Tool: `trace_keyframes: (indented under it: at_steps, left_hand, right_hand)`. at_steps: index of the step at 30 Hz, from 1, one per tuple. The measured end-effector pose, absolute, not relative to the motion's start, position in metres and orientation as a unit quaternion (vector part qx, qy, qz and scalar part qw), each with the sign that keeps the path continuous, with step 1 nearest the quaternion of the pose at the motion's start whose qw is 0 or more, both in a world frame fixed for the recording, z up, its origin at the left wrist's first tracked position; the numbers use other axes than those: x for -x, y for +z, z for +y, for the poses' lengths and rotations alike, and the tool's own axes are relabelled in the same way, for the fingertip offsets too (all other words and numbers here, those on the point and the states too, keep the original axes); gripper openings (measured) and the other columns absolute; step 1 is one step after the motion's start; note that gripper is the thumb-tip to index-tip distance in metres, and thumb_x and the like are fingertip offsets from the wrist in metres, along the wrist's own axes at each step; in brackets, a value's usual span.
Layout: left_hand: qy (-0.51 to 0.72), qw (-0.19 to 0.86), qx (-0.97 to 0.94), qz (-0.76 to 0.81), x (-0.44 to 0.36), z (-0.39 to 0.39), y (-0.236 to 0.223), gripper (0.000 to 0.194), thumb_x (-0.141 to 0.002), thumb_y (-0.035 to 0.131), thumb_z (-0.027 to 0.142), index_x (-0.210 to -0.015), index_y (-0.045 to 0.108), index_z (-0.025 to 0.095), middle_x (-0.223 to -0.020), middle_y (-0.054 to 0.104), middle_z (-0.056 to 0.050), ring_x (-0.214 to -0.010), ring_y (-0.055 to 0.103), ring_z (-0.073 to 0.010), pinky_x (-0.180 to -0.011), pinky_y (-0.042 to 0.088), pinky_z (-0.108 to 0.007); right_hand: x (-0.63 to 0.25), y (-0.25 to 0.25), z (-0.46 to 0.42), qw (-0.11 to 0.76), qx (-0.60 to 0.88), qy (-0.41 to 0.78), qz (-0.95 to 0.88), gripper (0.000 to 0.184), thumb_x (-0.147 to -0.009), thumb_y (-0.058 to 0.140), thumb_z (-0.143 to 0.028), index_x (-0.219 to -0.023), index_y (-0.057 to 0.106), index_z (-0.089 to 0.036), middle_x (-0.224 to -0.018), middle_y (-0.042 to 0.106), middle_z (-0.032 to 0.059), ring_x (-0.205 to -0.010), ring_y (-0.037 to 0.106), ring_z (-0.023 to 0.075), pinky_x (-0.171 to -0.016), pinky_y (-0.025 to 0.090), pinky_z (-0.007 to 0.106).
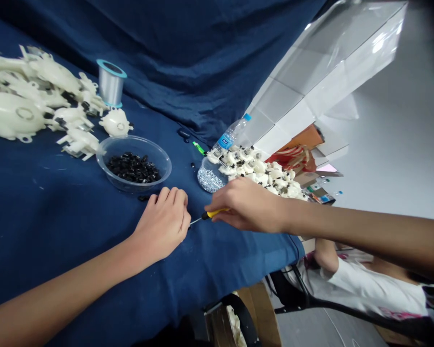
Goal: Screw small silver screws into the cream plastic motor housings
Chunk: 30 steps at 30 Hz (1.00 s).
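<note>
My right hand [238, 205] is closed round a screwdriver with a yellow and black handle [217, 212]. The thin metal shaft points left, its tip reaching the fingers of my left hand [165, 214]. Those left fingers are curled down over the blue cloth, closed on something I cannot make out; a bit of black shows beneath them. Just behind my left hand stands a clear plastic bowl [134, 185] of small black parts [133, 167]. Beyond my right hand is a smaller clear tub [205, 166] of tiny silvery screws [210, 180].
Cream plastic animal-shaped pieces [16, 115] are heaped at the left, beside a spool of clear line [111, 84]. More small cream pieces [264, 171] lie at the right near a water bottle [231, 132]. Another person's arm [325, 255] and white clothing show at lower right.
</note>
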<state>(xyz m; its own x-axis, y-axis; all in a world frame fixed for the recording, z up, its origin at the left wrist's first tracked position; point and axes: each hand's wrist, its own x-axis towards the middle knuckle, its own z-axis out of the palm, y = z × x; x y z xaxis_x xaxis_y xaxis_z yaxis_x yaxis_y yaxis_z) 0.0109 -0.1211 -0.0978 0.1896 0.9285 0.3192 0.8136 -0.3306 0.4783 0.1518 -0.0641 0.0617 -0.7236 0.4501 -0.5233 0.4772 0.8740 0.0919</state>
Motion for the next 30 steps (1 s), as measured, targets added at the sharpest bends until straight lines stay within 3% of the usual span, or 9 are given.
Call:
trace_keyframes:
  at_steps: [3, 6, 10, 14, 16, 19, 21, 25, 30]
  left_hand:
    - [0.290, 0.105, -0.761, 0.571, -0.012, -0.121, -0.099, 0.017, -0.095, 0.029, 0.016, -0.091, 0.045, 0.017, -0.093, 0.052, -0.007, -0.089, 0.048, -0.0263, -0.075, 0.041, -0.044]
    - [0.297, 0.104, -0.756, 0.574, -0.013, -0.121, -0.100, 0.017, -0.094, 0.029, 0.016, -0.091, 0.046, 0.017, -0.093, 0.051, -0.007, -0.089, 0.048, -0.0266, -0.075, 0.041, -0.044]
    - [0.300, 0.096, -0.753, 0.577, -0.014, -0.122, -0.101, 0.017, -0.094, 0.030, 0.016, -0.093, 0.047, 0.017, -0.094, 0.051, -0.008, -0.089, 0.048, -0.0263, -0.076, 0.041, -0.044]
    - [0.297, 0.089, -0.757, 0.575, -0.013, -0.122, -0.099, 0.017, -0.094, 0.030, 0.015, -0.092, 0.047, 0.017, -0.095, 0.052, -0.008, -0.089, 0.048, -0.0257, -0.076, 0.040, -0.043]
    - [0.294, 0.087, -0.761, 0.572, -0.013, -0.122, -0.099, 0.016, -0.095, 0.030, 0.016, -0.093, 0.046, 0.018, -0.096, 0.053, -0.008, -0.090, 0.049, -0.0254, -0.077, 0.040, -0.042]
    - [0.290, 0.083, -0.761, 0.574, -0.012, -0.123, -0.098, 0.016, -0.095, 0.031, 0.016, -0.093, 0.046, 0.018, -0.097, 0.054, -0.008, -0.089, 0.049, -0.0252, -0.077, 0.039, -0.043]
    - [0.290, 0.082, -0.759, 0.577, -0.011, -0.123, -0.098, 0.016, -0.095, 0.031, 0.016, -0.093, 0.046, 0.018, -0.096, 0.054, -0.008, -0.089, 0.049, -0.0251, -0.076, 0.038, -0.043]
    - [0.290, 0.082, -0.756, 0.581, -0.012, -0.121, -0.099, 0.016, -0.095, 0.032, 0.016, -0.093, 0.047, 0.018, -0.095, 0.054, -0.007, -0.089, 0.049, -0.0251, -0.076, 0.038, -0.043]
    - [0.288, 0.086, -0.747, 0.592, -0.013, -0.120, -0.098, 0.015, -0.095, 0.034, 0.017, -0.092, 0.048, 0.018, -0.095, 0.053, -0.006, -0.090, 0.048, -0.0262, -0.077, 0.039, -0.044]
  right_hand:
    - [-0.152, 0.063, -0.068, 0.346, -0.091, 0.068, 0.931, 0.024, -0.097, 0.050, -0.018, -0.107, 0.071, -0.010, -0.087, 0.070, 0.0101, -0.074, 0.063, 0.0202, -0.060, 0.034, 0.032]
    - [-0.147, 0.062, -0.067, 0.356, -0.076, 0.075, 0.929, 0.021, -0.094, 0.052, -0.018, -0.099, 0.072, -0.010, -0.084, 0.070, 0.0098, -0.067, 0.060, 0.0187, -0.058, 0.031, 0.032]
    - [-0.140, 0.057, -0.062, 0.289, -0.249, -0.029, 0.924, 0.018, -0.088, 0.061, -0.017, -0.077, 0.075, -0.015, -0.071, 0.070, 0.0060, -0.067, 0.060, 0.0168, -0.061, 0.037, 0.028]
    - [-0.139, 0.048, -0.052, 0.256, -0.543, -0.196, 0.776, 0.024, -0.085, 0.067, -0.034, -0.072, 0.075, -0.015, -0.059, 0.064, 0.0029, -0.052, 0.051, 0.0125, -0.050, 0.036, 0.026]
    - [-0.139, 0.047, -0.048, 0.272, -0.593, -0.256, 0.713, 0.029, -0.085, 0.067, -0.040, -0.076, 0.073, -0.013, -0.061, 0.064, 0.0025, -0.045, 0.044, 0.0094, -0.045, 0.034, 0.025]
    - [-0.140, 0.052, -0.046, 0.262, -0.537, -0.250, 0.762, 0.035, -0.075, 0.079, -0.034, -0.102, 0.070, -0.014, -0.084, 0.071, 0.0043, -0.051, 0.053, 0.0096, -0.047, 0.041, 0.023]
    - [-0.140, 0.057, -0.046, 0.246, -0.489, -0.211, 0.810, 0.038, -0.068, 0.083, -0.023, -0.103, 0.071, -0.014, -0.088, 0.071, 0.0043, -0.062, 0.061, 0.0126, -0.054, 0.044, 0.023]
    - [-0.144, 0.064, -0.050, 0.241, -0.309, -0.131, 0.911, 0.008, -0.079, 0.073, -0.012, -0.086, 0.076, -0.016, -0.083, 0.073, 0.0039, -0.077, 0.065, 0.0155, -0.066, 0.042, 0.024]
    - [-0.148, 0.065, -0.055, 0.298, -0.107, -0.020, 0.948, 0.017, -0.089, 0.059, -0.010, -0.089, 0.075, -0.013, -0.081, 0.071, 0.0075, -0.068, 0.061, 0.0172, -0.059, 0.032, 0.029]
